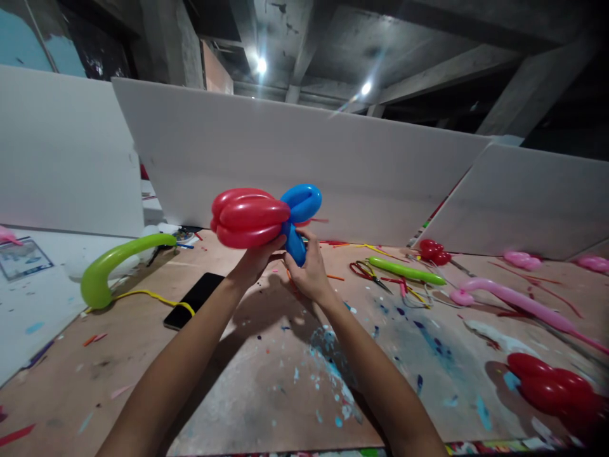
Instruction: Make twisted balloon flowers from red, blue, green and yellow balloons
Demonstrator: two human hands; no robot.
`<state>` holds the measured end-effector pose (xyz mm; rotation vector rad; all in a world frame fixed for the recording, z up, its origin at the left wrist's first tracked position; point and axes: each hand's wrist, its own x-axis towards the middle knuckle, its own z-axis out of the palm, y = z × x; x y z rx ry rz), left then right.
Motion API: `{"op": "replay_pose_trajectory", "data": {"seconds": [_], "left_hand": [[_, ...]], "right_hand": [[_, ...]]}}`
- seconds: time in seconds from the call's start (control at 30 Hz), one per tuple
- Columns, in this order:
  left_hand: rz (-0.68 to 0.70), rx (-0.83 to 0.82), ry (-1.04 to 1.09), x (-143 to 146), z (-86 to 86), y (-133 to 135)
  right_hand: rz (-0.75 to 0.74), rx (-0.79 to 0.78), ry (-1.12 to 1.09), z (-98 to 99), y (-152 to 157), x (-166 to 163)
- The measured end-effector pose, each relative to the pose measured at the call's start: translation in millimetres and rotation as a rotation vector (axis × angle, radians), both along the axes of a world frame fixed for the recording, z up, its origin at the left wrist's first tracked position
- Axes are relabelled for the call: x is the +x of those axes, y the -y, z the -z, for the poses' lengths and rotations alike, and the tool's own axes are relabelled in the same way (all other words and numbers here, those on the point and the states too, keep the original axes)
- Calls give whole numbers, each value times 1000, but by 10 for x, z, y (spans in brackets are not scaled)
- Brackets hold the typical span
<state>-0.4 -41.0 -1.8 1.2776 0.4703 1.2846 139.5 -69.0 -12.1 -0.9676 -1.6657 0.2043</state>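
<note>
Raised above the table in both hands is a twisted balloon figure. Its left part is a bundle of plump red balloon lobes [252, 216]; on its right, blue balloon loops [304, 202] stick up and hang down from the join. My left hand [261, 257] grips the figure from below, close to where red meets blue, its fingertips partly hidden. With thumb and fingers, my right hand [308, 266] pinches the lower blue loop. A thin red tail pokes out to the right behind the blue part.
On the paint-spotted table [266, 393] lie a black phone [195, 300], a curved green balloon [102, 273], scissors [368, 274], a straight green balloon [406, 271], a long pink balloon [523, 301] and red balloon clusters [552, 384]. White panels [304, 139] stand along the back.
</note>
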Motion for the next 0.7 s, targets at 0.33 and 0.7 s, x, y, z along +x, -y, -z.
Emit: {"op": "replay_pose_trajectory", "data": {"seconds": [0.33, 0.7], "left_hand": [[-54, 19, 26, 119, 61, -40], [36, -67, 151, 143, 80, 14]], "right_hand": [[-806, -825, -715, 0, -91, 99], [-925, -1052, -736, -105, 73, -4]]}}
